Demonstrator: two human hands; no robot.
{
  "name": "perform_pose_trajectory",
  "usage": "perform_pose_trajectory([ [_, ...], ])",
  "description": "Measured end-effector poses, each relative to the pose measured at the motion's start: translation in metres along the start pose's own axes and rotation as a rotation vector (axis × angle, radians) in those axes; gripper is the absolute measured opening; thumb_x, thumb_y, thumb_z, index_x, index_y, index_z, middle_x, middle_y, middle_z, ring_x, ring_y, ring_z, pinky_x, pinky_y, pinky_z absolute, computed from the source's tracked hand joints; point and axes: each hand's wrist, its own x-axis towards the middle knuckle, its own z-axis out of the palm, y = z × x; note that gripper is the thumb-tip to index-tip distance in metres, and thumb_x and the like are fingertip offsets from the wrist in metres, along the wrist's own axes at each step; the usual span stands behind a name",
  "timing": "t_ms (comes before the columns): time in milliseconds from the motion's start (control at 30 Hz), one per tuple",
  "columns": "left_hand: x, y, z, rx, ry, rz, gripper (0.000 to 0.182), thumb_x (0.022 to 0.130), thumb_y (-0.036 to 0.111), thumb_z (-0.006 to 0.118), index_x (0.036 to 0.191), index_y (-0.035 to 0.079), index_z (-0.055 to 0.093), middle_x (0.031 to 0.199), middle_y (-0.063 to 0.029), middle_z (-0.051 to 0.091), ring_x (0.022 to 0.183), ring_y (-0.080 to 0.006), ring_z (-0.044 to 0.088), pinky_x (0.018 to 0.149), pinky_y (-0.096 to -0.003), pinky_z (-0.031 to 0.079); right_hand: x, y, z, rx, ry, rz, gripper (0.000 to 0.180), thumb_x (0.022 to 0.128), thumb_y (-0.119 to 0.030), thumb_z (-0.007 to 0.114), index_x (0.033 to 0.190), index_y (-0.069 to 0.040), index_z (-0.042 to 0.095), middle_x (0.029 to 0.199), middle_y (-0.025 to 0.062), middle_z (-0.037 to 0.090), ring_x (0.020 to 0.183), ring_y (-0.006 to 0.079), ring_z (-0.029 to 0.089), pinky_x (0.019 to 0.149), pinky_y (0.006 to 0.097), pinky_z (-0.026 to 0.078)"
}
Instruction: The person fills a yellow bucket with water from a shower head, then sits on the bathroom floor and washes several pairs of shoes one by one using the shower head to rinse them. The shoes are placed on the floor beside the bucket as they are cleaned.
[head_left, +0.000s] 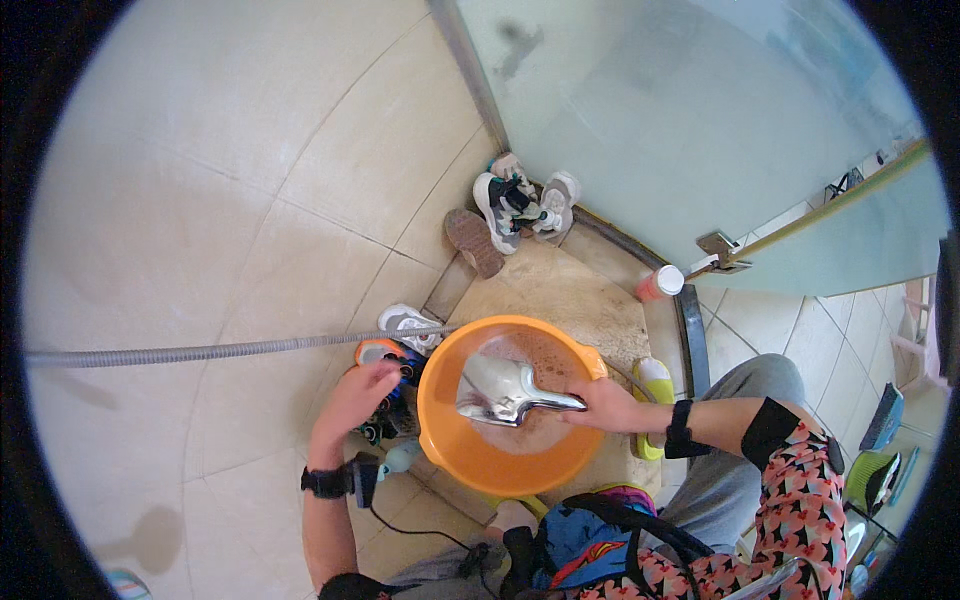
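Note:
An orange plastic basin (517, 469) holds brownish, foamy water (551, 367). My right hand (607, 405) grips the handle of a chrome handheld shower head (495, 386), whose broad head is over the water. Left of the basin, my left hand (360, 394) hovers over or touches a dark shoe with an orange part (379, 351). The frame does not settle whether its fingers hold anything. A white and grey shoe (409, 324) lies beyond that hand, and a pale blue-green bottle (401, 457) stands or lies below it.
A grey corrugated hose (225, 351) runs from the left to behind the basin. Several shoes (499, 210) are heaped in the corner. By the glass door (825, 247) stands a pink container with a white lid (664, 283). My feet wear yellow slippers (658, 390). Brushes (870, 480) are at right.

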Motion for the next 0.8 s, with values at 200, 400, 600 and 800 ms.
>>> perform_pose_trajectory([
  [200,0.157,0.09,0.034,0.26,-0.089,0.131,0.052,0.084,0.03,0.058,0.123,-0.002,0.049,0.115,-0.0234,0.058,0.108,-0.0348,0.056,0.094,-0.0375,0.043,-0.001,0.015,0.008,-0.191,-0.04,0.059,0.053,0.084,-0.053,0.054,0.118,-0.014,0.051,0.075,0.0191,0.064,0.068,0.0384,0.063,0.059,0.0487,0.05],
  [400,0.305,0.029,0.063,0.477,-0.001,0.257,0.067,0.075,0.009,0.064,0.135,0.004,0.036,0.142,-0.0247,0.029,0.13,-0.0371,0.033,0.105,-0.0404,0.033,0.001,0.03,0.008,-0.201,-0.136,0.158,0.045,0.085,-0.046,0.056,0.109,-0.009,0.052,0.074,0.0185,0.064,0.068,0.0383,0.063,0.057,0.0485,0.05],
  [600,0.368,-0.026,0.091,0.52,0.131,0.25,0.079,0.07,-0.005,0.064,0.14,0.007,0.028,0.148,-0.0214,0.011,0.133,-0.0397,0.025,0.106,-0.0419,0.033,-0.005,0.026,0.001,-0.198,-0.188,0.232,0.045,0.085,-0.047,0.056,0.104,-0.007,0.05,0.069,0.0183,0.063,0.063,0.0381,0.062,0.054,0.0487,0.05],
  [800,0.361,-0.019,0.086,0.551,0.212,0.112,0.055,0.069,-0.002,0.07,0.118,0.002,0.046,0.14,-0.0199,0.023,0.105,-0.045,0.052,0.089,-0.0444,0.047,-0.003,0.022,-0.002,-0.198,-0.16,0.211,0.051,0.085,-0.052,0.053,0.108,-0.006,0.05,0.066,0.019,0.061,0.059,0.0384,0.061,0.053,0.0488,0.049],
])
